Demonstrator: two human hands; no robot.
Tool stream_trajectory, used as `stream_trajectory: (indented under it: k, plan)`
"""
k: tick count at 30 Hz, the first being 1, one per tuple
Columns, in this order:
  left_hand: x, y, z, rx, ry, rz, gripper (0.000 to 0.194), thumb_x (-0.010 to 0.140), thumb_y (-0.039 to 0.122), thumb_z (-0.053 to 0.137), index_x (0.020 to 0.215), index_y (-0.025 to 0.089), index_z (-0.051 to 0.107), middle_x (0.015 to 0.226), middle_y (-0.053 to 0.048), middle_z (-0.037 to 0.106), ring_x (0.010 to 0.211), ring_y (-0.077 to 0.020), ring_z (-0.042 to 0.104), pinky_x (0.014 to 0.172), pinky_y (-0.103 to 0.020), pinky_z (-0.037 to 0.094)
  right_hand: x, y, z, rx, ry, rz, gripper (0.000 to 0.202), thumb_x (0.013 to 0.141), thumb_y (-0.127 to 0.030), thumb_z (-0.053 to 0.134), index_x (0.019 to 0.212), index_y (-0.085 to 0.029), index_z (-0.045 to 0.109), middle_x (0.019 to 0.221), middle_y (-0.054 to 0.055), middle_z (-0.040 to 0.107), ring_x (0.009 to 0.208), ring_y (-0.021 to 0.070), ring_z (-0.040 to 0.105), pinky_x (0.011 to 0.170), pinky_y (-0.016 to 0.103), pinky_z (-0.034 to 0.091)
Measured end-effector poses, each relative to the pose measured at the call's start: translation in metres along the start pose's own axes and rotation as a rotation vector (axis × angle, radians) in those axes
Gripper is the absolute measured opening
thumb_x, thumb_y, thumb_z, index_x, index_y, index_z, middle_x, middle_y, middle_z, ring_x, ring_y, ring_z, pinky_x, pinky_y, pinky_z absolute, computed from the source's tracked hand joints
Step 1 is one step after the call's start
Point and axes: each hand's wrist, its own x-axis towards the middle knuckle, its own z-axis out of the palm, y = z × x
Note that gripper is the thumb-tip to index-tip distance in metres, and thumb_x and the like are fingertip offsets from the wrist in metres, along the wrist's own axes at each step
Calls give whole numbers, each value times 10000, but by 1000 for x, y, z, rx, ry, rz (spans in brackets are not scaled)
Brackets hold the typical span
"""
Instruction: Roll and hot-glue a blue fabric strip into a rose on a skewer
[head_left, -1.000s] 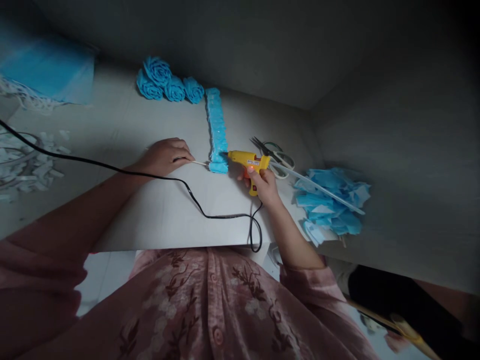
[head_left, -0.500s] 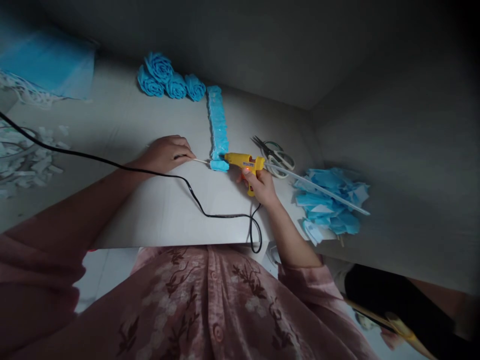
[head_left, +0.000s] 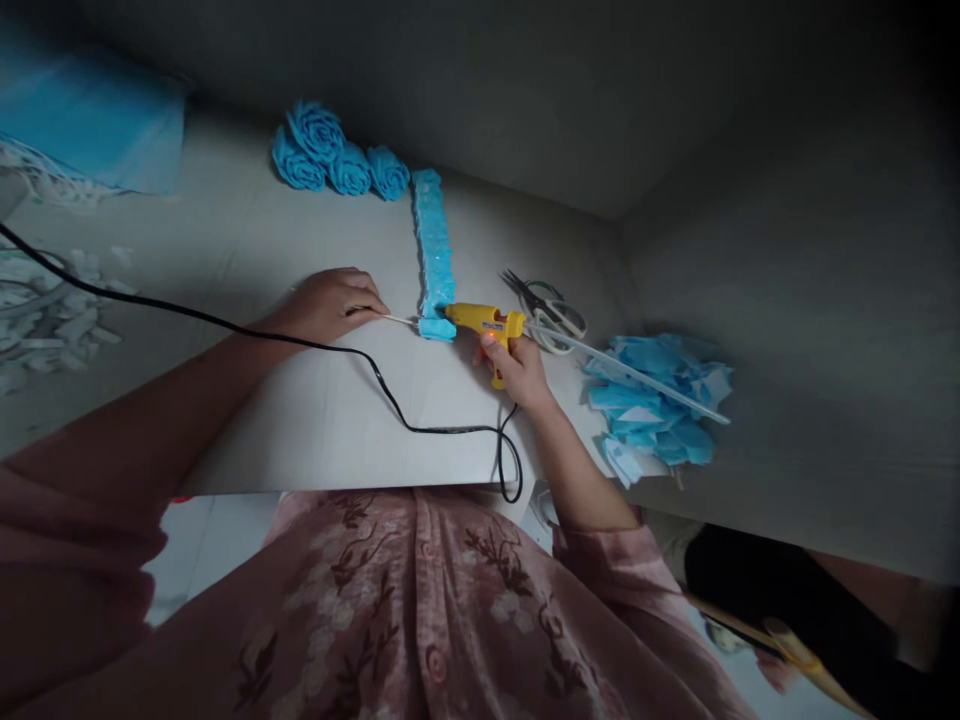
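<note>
A long pleated blue strip lies on the table, its near end rolled around the tip of a thin white stick. My left hand pinches the other end of that stick. In my right hand is a yellow glue gun, its small light glowing red. The gun's nozzle points left, at the strip just above the rolled end; whether it touches cannot be made out. A long clear glue stick juts from the back of the gun.
Scissors lie behind my right hand, beside a pile of blue pieces. Several blue rosettes sit at the back. White scraps and blue sheets are at left. A black cord crosses my left forearm.
</note>
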Motion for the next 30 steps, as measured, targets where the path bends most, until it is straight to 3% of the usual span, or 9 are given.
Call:
stream_trajectory:
  k: [7,12,20,30]
  plan:
    - [0,0,-2,25,-20,-9,486,1151,456,488,1083,169,875,1114,-124,825,1001,-231,686,978,-402,588,-1,-2,-1,-24,0,13,899,801,-1100,568,668,-218,681,578,-11,499,559,142,441,597,325,379]
    - [0,-2,-1,36,-17,-33,505,1147,507,478,1039,211,873,1117,-111,824,1025,-252,725,995,-399,590,-1,-1,-11,-69,5,-9,893,834,-1079,554,637,-217,677,601,1,522,586,146,473,618,326,395]
    - [0,-7,1,42,-24,-50,438,1101,455,511,1032,232,882,1110,-99,822,1055,-258,740,1005,-381,585,-1,-4,-21,-118,-10,-14,901,841,-1072,535,629,-209,687,620,14,542,600,153,503,624,337,393]
    - [0,-4,-1,0,15,1,455,1102,462,529,1013,181,875,1072,-135,831,961,-245,714,947,-411,596,0,-1,-37,-148,22,37,840,865,-1009,609,787,-188,769,655,19,601,611,153,520,581,304,391]
